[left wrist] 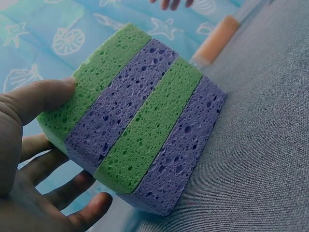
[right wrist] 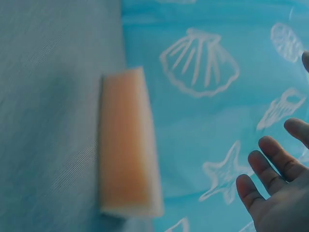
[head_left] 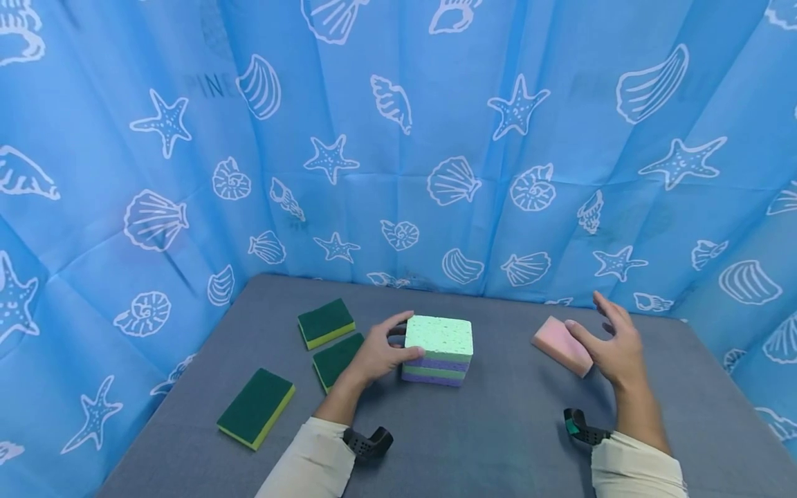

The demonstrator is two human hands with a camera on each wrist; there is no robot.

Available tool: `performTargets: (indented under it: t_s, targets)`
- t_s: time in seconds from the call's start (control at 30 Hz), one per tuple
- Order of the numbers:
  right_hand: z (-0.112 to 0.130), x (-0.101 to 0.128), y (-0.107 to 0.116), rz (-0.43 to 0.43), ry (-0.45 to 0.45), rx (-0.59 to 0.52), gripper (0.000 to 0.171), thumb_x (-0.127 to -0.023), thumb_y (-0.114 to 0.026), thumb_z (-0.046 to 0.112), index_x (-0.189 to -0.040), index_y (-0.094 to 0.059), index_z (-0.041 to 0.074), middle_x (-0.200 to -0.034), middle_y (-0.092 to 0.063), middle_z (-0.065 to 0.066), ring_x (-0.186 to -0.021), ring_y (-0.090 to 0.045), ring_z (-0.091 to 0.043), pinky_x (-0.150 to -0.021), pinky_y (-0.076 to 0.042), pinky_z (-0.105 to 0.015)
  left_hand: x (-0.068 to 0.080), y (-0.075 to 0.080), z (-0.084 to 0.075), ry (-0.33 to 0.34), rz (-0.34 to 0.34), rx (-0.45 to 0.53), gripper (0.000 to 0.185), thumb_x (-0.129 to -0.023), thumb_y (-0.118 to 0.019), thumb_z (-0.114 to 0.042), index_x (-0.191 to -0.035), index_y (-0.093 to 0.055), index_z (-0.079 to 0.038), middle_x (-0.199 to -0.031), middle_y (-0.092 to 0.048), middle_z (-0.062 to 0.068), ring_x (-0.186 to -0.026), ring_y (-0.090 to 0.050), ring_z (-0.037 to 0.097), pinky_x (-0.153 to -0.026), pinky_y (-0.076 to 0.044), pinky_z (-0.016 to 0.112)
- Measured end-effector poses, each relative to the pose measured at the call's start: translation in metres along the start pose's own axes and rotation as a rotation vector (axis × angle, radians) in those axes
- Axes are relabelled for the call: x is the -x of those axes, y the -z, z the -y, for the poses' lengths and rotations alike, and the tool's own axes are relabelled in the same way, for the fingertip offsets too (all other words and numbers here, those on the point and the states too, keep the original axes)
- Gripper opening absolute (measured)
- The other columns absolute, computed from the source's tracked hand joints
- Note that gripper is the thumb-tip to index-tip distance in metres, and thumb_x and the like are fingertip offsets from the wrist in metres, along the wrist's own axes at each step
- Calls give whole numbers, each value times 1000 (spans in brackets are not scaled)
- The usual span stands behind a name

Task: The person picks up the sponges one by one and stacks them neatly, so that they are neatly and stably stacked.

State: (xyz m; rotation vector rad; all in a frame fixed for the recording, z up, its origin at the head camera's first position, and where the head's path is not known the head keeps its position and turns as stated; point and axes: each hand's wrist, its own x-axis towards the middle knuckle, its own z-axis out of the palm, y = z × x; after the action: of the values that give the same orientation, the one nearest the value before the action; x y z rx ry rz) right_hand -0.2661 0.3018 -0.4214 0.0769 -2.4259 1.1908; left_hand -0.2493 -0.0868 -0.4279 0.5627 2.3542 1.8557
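While a blue curtain [head_left: 398, 138] printed with white shells and starfish closes off the back and sides, a grey-covered table [head_left: 498, 429] spreads beneath both hands. The left hand [head_left: 381, 349] is partly closed about the left end of a stack [head_left: 438, 351], its thumb pressed to the front face of the top layer and its forefinger reaching round the back corner; the lower fingers are loosely bent and spread. The right hand [head_left: 613, 342] is well opened, thumb apart from the slightly bent fingers, and has hold of nothing. The stack rests on the table near the middle, four sponges high, green and purple by turns, with green uppermost. Three dark-green-and-yellow scourers lie to its left: a near scourer [head_left: 257, 408], a far scourer [head_left: 326, 324] and a middle scourer [head_left: 333, 354], the last partly hidden behind the left hand and forearm. A pink sponge [head_left: 563, 344] lies well right of the stack, just beside the right hand; the right wrist view shows it blurred, with a gap before the fingers.
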Motion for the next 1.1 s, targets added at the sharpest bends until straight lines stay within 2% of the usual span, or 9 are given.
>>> performTargets:
  t_s: [0.17,0.27,0.4,0.47,0.6,0.8,1.1]
  targets:
    - [-20,2,3,20,-109,32,80,-90,-67,33,-153,-26,5,-148,-28,-29,-134,-26,-46,-101,-26,-64,-10,-3,25,1,-19,8,69,-87,-74,-16,-146,-41,-5,-136,-46,21,-119,-48,39,-86,-49,46]
    - [-32,4,4,65,-146,58,84,-89,-67,38,-154,-22,7,-148,-25,-31,-134,-25,-48,-100,-26,-65,-12,-4,32,2,-22,11,70,-87,-74,-17,-147,-41,-6,-136,-46,21,-120,-47,39,-87,-49,47]
    - [-43,7,4,128,-184,79,89,-89,-66,42,-155,-16,8,-149,-20,-33,-132,-24,-53,-97,-27,-68,-13,-4,32,8,-22,10,70,-86,-75,-18,-147,-41,-7,-137,-45,21,-121,-47,39,-88,-48,48]
    - [-47,8,4,154,-206,91,91,-89,-65,44,-155,-13,8,-149,-17,-34,-131,-22,-56,-95,-25,-71,-14,-5,38,6,-25,12,71,-85,-76,-22,-147,-42,-10,-138,-45,18,-121,-47,37,-87,-48,47]
    - [-56,9,3,209,-251,130,96,-89,-64,47,-155,-8,5,-149,-15,-37,-131,-17,-59,-94,-21,-74,-14,-4,39,13,-25,22,73,-84,-77,-26,-147,-43,-13,-138,-45,18,-121,-47,38,-86,-49,48]
    - [-65,8,4,300,-289,197,103,-89,-62,51,-151,-3,-5,-147,-15,-39,-133,-13,-57,-100,-17,-70,-13,-4,39,13,-26,18,73,-84,-77,-27,-147,-42,-13,-138,-45,18,-120,-47,37,-85,-49,46]
    - [-69,7,4,417,-311,279,108,-85,-67,49,-145,-5,-16,-143,-14,-44,-130,-15,-59,-101,-20,-67,-12,-5,36,34,-20,36,71,-87,-74,-17,-148,-39,-9,-136,-45,23,-114,-51,42,-77,-51,43]
